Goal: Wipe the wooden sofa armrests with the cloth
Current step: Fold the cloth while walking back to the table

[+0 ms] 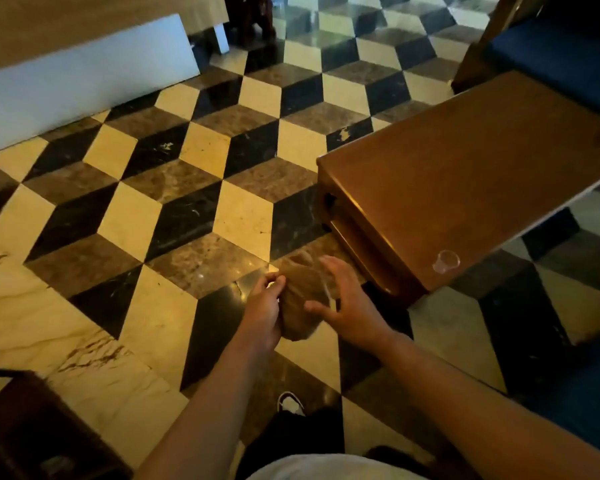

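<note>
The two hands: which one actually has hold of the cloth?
The left hand grips the brown cloth at its edge; the right hand is spread open beside it, fingers apart.

Floor [201,188]: cube-pattern tiles in black, cream & brown marble. Cloth [300,306] is tan-brown; table [465,188] reddish-brown wood. Sofa cushion [561,60] deep blue.

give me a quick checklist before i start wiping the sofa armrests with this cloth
1. Cloth in hand: ok, left hand grips it.
2. Right hand on the cloth: not ok, fingers spread open beside it.
3. Cloth bunched for wiping: cannot tell, blurred.
4. Armrest within reach: not ok, sofa sits beyond the wooden table.
5. Table hazards: not ok, clear plastic cup near its corner.
</note>
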{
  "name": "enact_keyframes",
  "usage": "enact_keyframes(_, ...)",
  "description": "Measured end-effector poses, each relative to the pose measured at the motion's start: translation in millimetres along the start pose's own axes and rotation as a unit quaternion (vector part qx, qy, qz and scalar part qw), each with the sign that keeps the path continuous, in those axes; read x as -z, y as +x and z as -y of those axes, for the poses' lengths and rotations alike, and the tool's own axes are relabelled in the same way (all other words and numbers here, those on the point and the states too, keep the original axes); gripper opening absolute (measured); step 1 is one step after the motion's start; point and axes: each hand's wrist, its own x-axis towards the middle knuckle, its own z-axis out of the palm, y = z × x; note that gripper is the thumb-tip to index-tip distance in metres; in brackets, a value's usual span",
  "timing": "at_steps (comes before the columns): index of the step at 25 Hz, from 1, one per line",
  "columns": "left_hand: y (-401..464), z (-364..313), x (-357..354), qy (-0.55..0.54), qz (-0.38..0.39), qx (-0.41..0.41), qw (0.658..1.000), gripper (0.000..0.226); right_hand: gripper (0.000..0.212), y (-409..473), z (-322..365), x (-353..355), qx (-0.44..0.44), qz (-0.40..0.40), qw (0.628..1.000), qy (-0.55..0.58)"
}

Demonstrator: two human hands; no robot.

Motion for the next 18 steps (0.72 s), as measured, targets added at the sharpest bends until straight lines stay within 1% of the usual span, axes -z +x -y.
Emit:
enact_keyframes(1, 11.8, -29.4, 8.4, 0.008, 0.023, -0.010, 1.000, 0.017, 0.098, 32.5, 10.7, 6.9, -0.033, -0.017, 0.998, 0.048)
enact_keyframes(2, 24.6, -59.3, 14.9, 0.021, 0.041, -0.023, 0.999, 0.016, 0.103, 65.0, 20.1, 15.2, -0.070, -0.010, 0.992, 0.100)
enact_keyframes(4, 58.1, -117.5, 19.3, 0.051, 0.065, -0.039, 0.996, 0.014, 0.116, 128.6, 33.4, 31.0, -0.126, 0.047, 0.973, 0.188)
enact_keyframes(5, 74.1, -141.4, 17.9, 0.062, 0.081, -0.053, 0.993, 0.013, 0.126, 153.7, 37.8, 37.1, -0.137, 0.077, 0.962, 0.222)
enact_keyframes(7, 113.6, -187.2, 9.7, 0.081, 0.104, -0.079, 0.988, 0.011, 0.151, 207.6, 45.0, 46.1, -0.126, 0.116, 0.944, 0.280)
enact_keyframes(8, 136.9, -211.3, 3.2, 0.092, 0.111, -0.090, 0.985, 0.010, 0.157, 238.5, 45.4, 49.7, -0.124, 0.117, 0.936, 0.308)
enact_keyframes(9, 162.8, -234.5, -3.9, 0.101, 0.116, -0.096, 0.983, 0.009, 0.153, 270.3, 44.4, 51.6, -0.118, 0.102, 0.932, 0.328)
enact_keyframes(10, 191.4, -258.6, -11.2, 0.110, 0.116, -0.104, 0.982, 0.009, 0.137, 305.9, 42.9, 53.8, -0.107, 0.075, 0.936, 0.327)
enact_keyframes(12, 243.7, -300.2, -25.1, 0.118, 0.094, -0.108, 0.983, 0.009, 0.088, 369.7, 37.1, 59.1, -0.092, 0.012, 0.947, 0.307)
enact_keyframes(13, 277.0, -325.6, -36.3, 0.122, 0.082, -0.107, 0.983, 0.009, 0.069, 410.5, 33.4, 66.9, -0.089, -0.006, 0.948, 0.306)
enact_keyframes(14, 303.3, -346.4, -44.9, 0.122, 0.074, -0.103, 0.984, 0.011, 0.058, 442.7, 31.5, 75.4, -0.086, -0.007, 0.948, 0.305)
enact_keyframes(16, 351.1, -392.5, -63.7, 0.119, 0.062, -0.096, 0.986, 0.018, 0.042, 506.6, 33.9, 101.7, -0.077, 0.012, 0.953, 0.293)
enact_keyframes(18, 400.4, -446.3, -82.6, 0.135, 0.034, -0.090, 0.986, 0.018, 0.027, 572.8, 41.4, 140.5, -0.079, 0.026, 0.963, 0.256)
